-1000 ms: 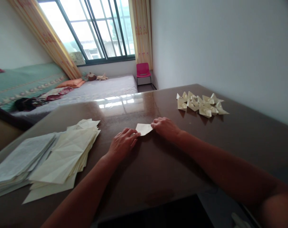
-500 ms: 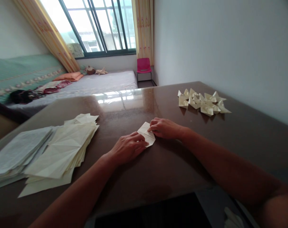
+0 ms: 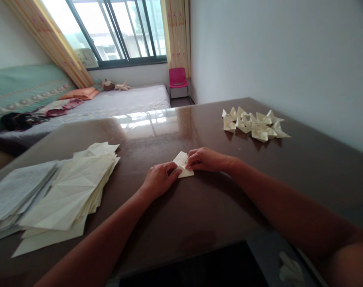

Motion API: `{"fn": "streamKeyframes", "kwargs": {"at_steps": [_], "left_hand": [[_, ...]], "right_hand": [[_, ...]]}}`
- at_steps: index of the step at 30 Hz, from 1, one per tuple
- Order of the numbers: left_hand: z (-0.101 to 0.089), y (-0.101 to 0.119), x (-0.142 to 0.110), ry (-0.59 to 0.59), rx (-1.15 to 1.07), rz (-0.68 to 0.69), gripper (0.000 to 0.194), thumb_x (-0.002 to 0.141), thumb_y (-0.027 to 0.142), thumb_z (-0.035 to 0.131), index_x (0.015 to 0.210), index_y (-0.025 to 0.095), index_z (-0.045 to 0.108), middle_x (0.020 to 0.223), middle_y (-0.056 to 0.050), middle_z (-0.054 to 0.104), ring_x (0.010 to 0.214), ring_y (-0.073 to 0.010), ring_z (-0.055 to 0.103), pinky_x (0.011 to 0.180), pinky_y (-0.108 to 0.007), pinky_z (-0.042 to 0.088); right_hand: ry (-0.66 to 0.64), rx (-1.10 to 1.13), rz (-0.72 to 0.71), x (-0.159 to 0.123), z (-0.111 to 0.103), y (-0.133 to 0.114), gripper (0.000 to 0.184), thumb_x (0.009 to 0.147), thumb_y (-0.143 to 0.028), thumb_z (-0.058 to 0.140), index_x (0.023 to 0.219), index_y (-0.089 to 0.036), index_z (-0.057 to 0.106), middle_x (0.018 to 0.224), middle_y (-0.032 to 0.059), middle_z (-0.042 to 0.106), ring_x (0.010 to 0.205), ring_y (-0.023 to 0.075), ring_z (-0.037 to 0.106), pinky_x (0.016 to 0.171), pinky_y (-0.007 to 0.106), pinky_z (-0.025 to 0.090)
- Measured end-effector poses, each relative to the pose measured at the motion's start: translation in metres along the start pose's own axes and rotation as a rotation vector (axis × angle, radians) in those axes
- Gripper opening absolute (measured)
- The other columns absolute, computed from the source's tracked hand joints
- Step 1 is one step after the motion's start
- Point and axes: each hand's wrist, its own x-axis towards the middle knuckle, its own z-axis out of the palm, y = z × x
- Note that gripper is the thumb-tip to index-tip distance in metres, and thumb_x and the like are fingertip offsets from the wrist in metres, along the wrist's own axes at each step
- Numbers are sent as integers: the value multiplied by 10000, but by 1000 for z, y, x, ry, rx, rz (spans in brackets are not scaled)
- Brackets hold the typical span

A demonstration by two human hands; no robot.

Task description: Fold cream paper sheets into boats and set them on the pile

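Left fingers: curled on the left hand [image 3: 160, 179], tips and thumb down on the left side of the folded paper [image 3: 186, 173]. Can't tell if they're really pinching it.
Right fingers: bent and bunched close on the right hand [image 3: 208, 159], tips touching the paper's right side. Pinch or just a press, can't tell either, sorry.
Folded paper: small, cream, lying right between both sets of fingertips, partly covered by them. One angled corner pokes out past the fingers on the far side.
Table [image 3: 169, 227]: brown, shiny, under the fingers and spreading out all around them.
Cream sheets [image 3: 76, 181]: messy creased pile, well left of the left fingers.
Greyish sheets [image 3: 20, 191]: another stack, further left again, right beside the cream pile.
Pointy paper shapes [image 3: 259, 129]: a whole cluster, beyond the right fingers and off to their right.
Pink chair [image 3: 178, 78]: way past the fingers, beyond the table's far edge.
Bed [image 3: 139, 95]: also way past them, left of the chair, below the window [image 3: 124, 40].
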Motion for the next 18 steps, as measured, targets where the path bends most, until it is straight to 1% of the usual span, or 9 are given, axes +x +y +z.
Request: {"fn": "streamKeyframes", "kwargs": {"at_steps": [6,10,13,16,18], "left_hand": [[0,2,2,19,12,1,306,876,431,434,728,206,578,685,14,617,594,-127,521,571,-233,317],[2,1,3,17,34,17,273,877,405,430,737,209,558,709,13,613,603,-128,515,575,-237,316],[3,1,4,18,50,22,266,885,398,419,743,214,549,718,13,614,612,-131,517,574,-238,309],[3,2,4,16,61,20,261,891,390,413,750,215,547,732,11,619,623,-133,528,576,-240,308],[2,2,4,13,61,10,239,885,387,427,765,216,543,745,10,627,634,-137,540,581,-242,315]], "right_hand": [[-10,-7,27,1,0,-2,149,839,-166,596,901,-161,732,902,46,661,805,126,617,789,230,450],[-13,-2,18,-1,-1,-1,177,856,-165,570,929,-159,731,918,53,658,820,130,611,805,239,444],[-43,7,11,-3,-2,-1,196,857,-245,588,981,-171,720,934,49,640,803,124,600,781,232,442],[-56,-23,39,-4,-2,-1,272,785,-352,678,993,-180,709,935,42,618,781,129,580,727,229,434],[-55,-58,50,-3,-1,-2,279,762,-368,697,974,-187,707,911,35,611,785,136,570,713,231,421]]}}
